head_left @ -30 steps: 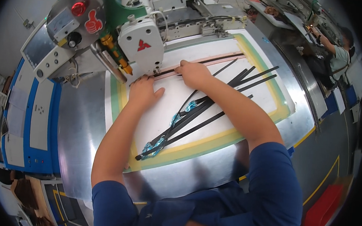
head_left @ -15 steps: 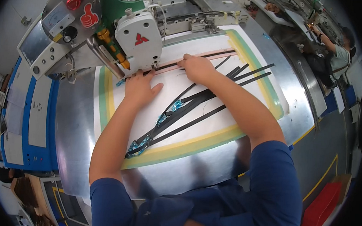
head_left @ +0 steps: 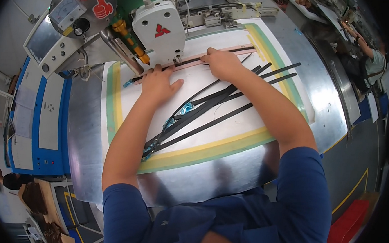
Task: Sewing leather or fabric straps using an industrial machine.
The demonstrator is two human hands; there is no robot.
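Observation:
A long narrow black strap (head_left: pixel 193 61) lies in a pink guide strip (head_left: pixel 235 50) under the white head of a sewing machine (head_left: pixel 160 29). Blue crinkled material (head_left: pixel 128 83) shows at the strap's left end. My left hand (head_left: pixel 159 86) presses on the strap's left part, fingers spread and thumb apart, close to the needle area. Farther right, my right hand (head_left: pixel 225 65) has its fingers closed at the strap; the fingertips are partly hidden. Below the hands, several loose black straps (head_left: pixel 213 105) lie across the white board (head_left: pixel 134 79), with blue crinkled pieces (head_left: pixel 187 108) among them.
Yellow and green tape (head_left: pixel 192 156) borders the board, which sits on a shiny metal table (head_left: pixel 85 136). A control screen (head_left: pixel 43 41) and a blue-and-white cabinet (head_left: pixel 50 125) stand left. At far right a person (head_left: pixel 372 66) works at another machine; a red box (head_left: pixel 349 227) stands lower right.
The whole view has shifted slightly, with the machine now farther right. Both hands stay at about the same places along the strap.

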